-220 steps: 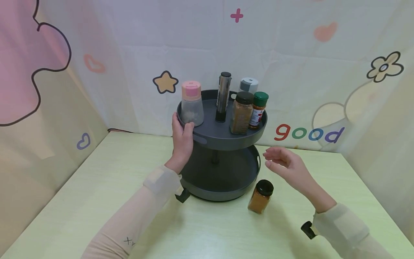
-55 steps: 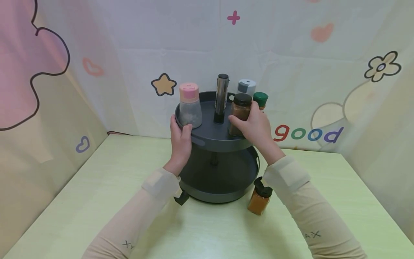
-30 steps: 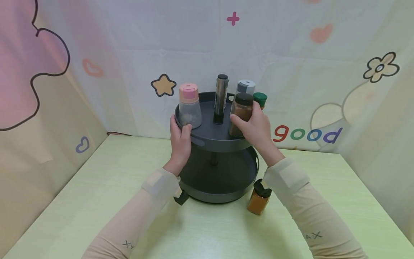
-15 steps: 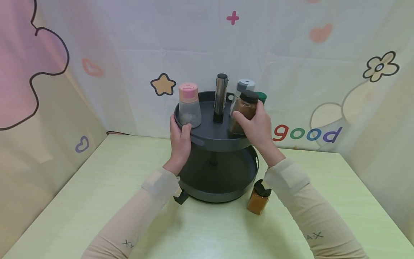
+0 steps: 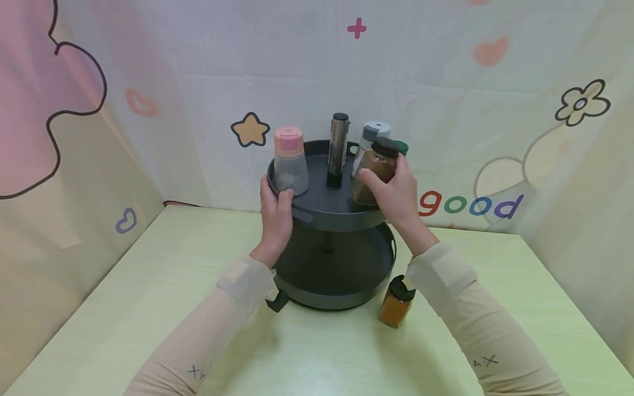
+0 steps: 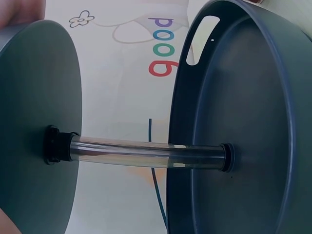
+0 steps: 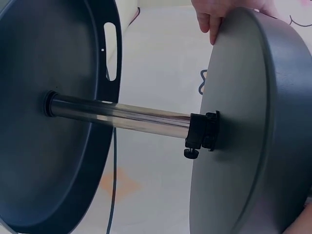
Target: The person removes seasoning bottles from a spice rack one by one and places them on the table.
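My right hand [image 5: 396,192] grips a spice jar [image 5: 380,165] with a black lid and brown contents. The jar leans a little to the right, low over the upper tier; whether its base touches is unclear. With the thumb at the rim, my left hand [image 5: 278,220] holds the left edge of the upper tray [image 5: 342,221] of a dark two-tier rack. Its fingers [image 7: 214,22] show by that tray's edge in the right wrist view. Beside it stands a pink-capped shaker bottle [image 5: 290,165]. Behind the held jar are a grey-and-white-capped bottle [image 5: 375,131] and a mostly hidden green-lidded jar [image 5: 402,147].
A metal post [image 5: 338,146] rises from the upper tray. The lower tray [image 5: 337,275] holds nothing visible. On the table [image 5: 317,357], by the rack's front right, stands a jar of orange-brown spice [image 5: 394,308]. A printed cloth [image 5: 198,99] hangs behind.
My right hand came from beside the rack to the black-lidded spice jar, gripped it, and has tilted it and shifted it slightly right. The left hand has stayed on the rim.
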The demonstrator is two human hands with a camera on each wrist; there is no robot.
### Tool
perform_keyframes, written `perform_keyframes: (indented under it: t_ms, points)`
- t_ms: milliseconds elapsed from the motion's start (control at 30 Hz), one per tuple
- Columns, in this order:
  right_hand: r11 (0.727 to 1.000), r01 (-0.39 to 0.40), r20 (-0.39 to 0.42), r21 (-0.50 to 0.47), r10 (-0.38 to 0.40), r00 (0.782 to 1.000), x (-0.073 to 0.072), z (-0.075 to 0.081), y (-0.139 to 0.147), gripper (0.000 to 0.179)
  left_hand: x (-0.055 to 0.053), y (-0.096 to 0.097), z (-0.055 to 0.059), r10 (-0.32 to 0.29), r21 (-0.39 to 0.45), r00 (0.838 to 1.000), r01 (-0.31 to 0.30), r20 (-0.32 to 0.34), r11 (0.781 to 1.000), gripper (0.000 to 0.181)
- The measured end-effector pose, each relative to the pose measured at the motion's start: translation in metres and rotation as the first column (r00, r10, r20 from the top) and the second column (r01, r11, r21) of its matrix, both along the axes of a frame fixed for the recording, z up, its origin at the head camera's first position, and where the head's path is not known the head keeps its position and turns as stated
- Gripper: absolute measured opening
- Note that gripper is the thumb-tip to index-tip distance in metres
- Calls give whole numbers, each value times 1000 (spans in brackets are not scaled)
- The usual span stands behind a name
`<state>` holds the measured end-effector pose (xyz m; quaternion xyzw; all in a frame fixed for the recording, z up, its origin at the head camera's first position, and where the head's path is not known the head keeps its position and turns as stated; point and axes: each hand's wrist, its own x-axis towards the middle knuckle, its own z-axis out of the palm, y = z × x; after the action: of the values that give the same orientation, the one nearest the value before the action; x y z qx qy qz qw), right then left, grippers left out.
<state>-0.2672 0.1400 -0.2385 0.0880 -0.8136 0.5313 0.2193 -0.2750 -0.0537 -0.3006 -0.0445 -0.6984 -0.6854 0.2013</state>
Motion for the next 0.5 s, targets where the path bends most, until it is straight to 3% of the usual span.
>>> perform_keyframes:
  t_ms: [500]
  points:
    - [998, 14, -89, -56, -19, 996, 6, 9, 3, 46, 0, 0, 1, 4, -2, 1000, -4, -17, 1000, 64]
